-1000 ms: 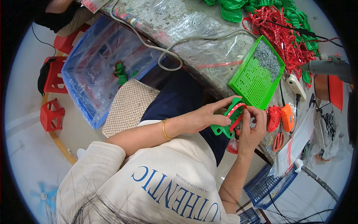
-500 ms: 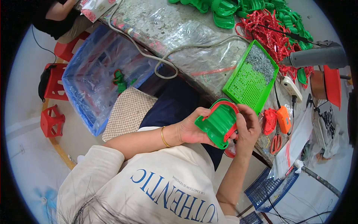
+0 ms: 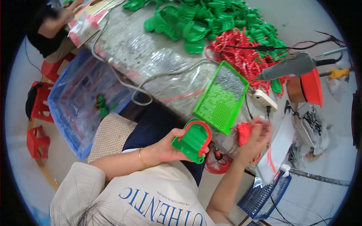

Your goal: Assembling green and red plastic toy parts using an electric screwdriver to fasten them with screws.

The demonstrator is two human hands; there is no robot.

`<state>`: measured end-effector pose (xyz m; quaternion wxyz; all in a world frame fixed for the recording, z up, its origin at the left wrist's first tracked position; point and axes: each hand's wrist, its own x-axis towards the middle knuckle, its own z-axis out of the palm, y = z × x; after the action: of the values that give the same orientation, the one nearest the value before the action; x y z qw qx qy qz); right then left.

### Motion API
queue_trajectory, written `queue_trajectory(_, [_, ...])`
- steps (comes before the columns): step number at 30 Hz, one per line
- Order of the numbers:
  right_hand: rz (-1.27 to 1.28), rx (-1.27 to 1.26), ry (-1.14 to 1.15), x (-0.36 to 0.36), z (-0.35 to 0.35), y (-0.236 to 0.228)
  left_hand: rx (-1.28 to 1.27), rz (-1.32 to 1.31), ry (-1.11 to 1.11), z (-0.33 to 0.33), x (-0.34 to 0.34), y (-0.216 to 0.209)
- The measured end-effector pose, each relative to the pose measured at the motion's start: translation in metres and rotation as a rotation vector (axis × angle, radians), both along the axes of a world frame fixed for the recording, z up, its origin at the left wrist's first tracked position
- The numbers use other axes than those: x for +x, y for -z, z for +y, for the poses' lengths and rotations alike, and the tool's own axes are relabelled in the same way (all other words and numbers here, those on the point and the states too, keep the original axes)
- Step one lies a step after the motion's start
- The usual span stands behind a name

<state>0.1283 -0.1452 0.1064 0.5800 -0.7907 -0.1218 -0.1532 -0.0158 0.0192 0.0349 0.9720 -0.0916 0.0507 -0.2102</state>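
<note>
My left hand is closed around the edge of a green molded plastic part, its hollow side facing up. A red plastic strip runs along the curved rim of this part. My right hand is apart from it, over the table's right side, beside a crumpled-looking red item. Motion smears its fingers, and whether they hold anything does not show. A bright green perforated tray with small silvery pieces lies beyond my left hand.
A grey power tool hangs at the right near a white power strip. Green parts and red strips are heaped at the back. A cable crosses the table. A blue lined bin stands left; another person sits far left.
My right hand has left the green part and moved right, over where an orange object lay. My left hand keeps hold of the part. The whole view has shifted.
</note>
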Motion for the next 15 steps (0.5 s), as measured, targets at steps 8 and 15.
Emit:
queue_trajectory(8, [-0.108, -0.033, -0.433, 0.138, 0.016, -0.089, 0.146, -0.066, 0.019, -0.014, 0.001, 0.004])
queue_trajectory(15, [0.245, -0.01, -0.984, 0.106, 0.018, -0.124, 0.119, -0.047, 0.022, -0.005, 0.003, 0.011])
